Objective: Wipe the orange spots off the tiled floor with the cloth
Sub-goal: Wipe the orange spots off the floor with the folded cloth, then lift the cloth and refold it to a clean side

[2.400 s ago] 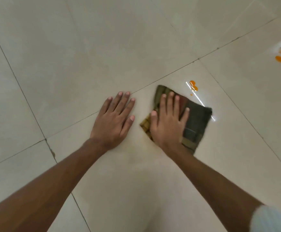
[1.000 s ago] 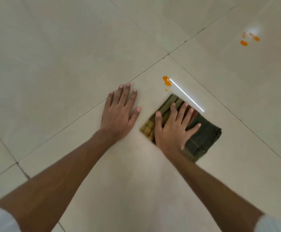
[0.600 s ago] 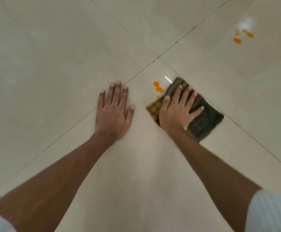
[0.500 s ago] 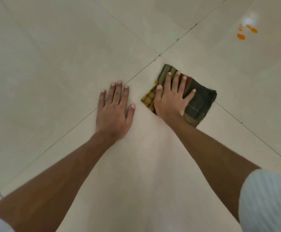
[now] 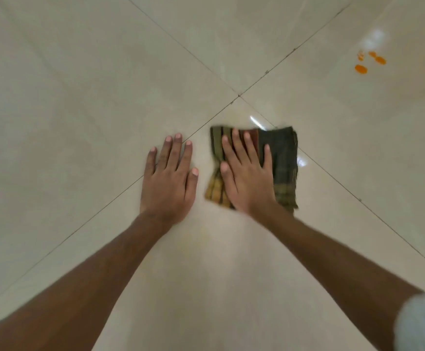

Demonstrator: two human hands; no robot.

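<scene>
My right hand (image 5: 248,177) lies palm down and flat on the folded cloth (image 5: 281,163), fingers (image 5: 250,148) extended and slightly spread; it presses on the fabric and grips nothing. My left hand (image 5: 169,181) lies palm down and flat on the bare tiled floor (image 5: 79,97), fingers together and thumb out, just beside the cloth but not touching it. The cloth is a plaid piece, yellow-green at its left edge, with a reddish band under my fingers and dark green on its right half. It rests on the near tile, just below the point where four grout lines (image 5: 239,95) cross, and its right edge lies close to the grout line that runs down to the right. Its lower edge looks blurred. A cluster of orange spots (image 5: 369,62) sits on the far right tile, well apart from the cloth, beside a bright light reflection (image 5: 377,36). Smaller glints show on the floor just above and just right of the cloth. Both forearms are bare; a pale sleeve (image 5: 421,323) shows at the lower right corner.
</scene>
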